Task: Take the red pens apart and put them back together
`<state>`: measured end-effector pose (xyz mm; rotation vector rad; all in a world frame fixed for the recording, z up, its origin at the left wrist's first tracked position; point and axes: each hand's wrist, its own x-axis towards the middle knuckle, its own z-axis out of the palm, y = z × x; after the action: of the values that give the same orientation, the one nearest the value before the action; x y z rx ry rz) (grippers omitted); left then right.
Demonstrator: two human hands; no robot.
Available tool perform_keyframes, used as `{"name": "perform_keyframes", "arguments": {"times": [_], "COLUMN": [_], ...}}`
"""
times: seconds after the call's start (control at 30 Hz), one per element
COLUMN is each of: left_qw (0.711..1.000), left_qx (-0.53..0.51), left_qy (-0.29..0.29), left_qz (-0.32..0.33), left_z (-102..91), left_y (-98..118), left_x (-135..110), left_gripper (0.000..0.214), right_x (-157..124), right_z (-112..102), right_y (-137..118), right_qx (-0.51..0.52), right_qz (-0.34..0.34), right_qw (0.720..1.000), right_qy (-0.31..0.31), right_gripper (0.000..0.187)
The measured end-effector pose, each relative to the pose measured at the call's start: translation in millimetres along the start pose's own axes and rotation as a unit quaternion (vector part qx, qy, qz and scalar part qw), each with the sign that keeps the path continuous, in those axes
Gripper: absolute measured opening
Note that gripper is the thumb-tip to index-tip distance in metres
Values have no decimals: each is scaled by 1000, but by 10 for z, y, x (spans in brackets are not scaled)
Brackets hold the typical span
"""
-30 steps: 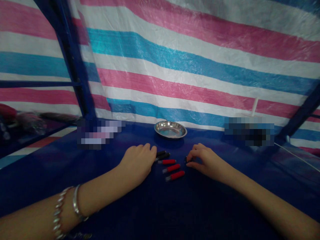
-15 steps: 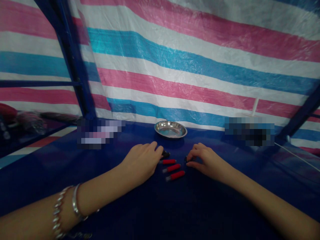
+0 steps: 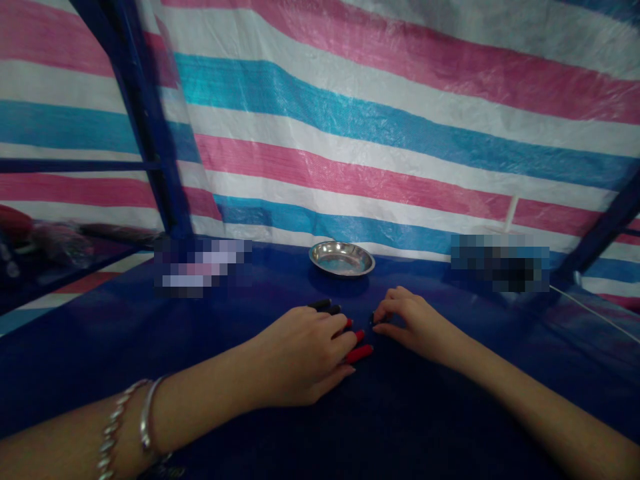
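Short red pen-like sticks lie in a row on the dark blue table. My left hand (image 3: 310, 353) reaches over them and covers their clear ends, with thumb and forefinger closed about the nearest red stick (image 3: 361, 353). Another red stick (image 3: 360, 335) shows its tip by the fingers, and a third red tip sits behind it. Two black sticks (image 3: 320, 304) lie just beyond that hand. My right hand (image 3: 403, 317) rests to the right of the row, its fingertips pinched at a small dark object (image 3: 372, 319), mostly hidden and too dark to name.
A shallow round metal dish (image 3: 342, 259) stands behind the sticks, near the striped sheet (image 3: 320, 160). Blurred-out items sit at the back left and back right of the table (image 3: 400, 420). Blue frame posts (image 3: 145, 120) rise at the sides, and a thin cord runs at right.
My left hand has moved toward me and right, from beside the black sticks onto the red ones, closing on the nearest. The right hand has stayed in place.
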<state>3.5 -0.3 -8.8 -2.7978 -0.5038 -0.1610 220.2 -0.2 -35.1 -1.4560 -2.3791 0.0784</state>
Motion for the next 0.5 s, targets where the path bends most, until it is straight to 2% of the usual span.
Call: {"name": "perform_keyframes", "arguments": {"times": [0.33, 0.5], "left_qw": [1000, 999], "left_qx": [-8, -4], "left_qy": [-8, 40], "left_qz": [-9, -8], "left_z": [19, 53], "left_y": [5, 0], "left_x": [1, 3], "left_gripper": [20, 19], "right_x": [4, 22], "right_z": [-17, -47], "right_y": [-36, -80], "right_qx": [-1, 66], "right_qz": [8, 21], "right_qw": [1000, 997], "right_qy": [-2, 35], "right_gripper": [7, 8]}}
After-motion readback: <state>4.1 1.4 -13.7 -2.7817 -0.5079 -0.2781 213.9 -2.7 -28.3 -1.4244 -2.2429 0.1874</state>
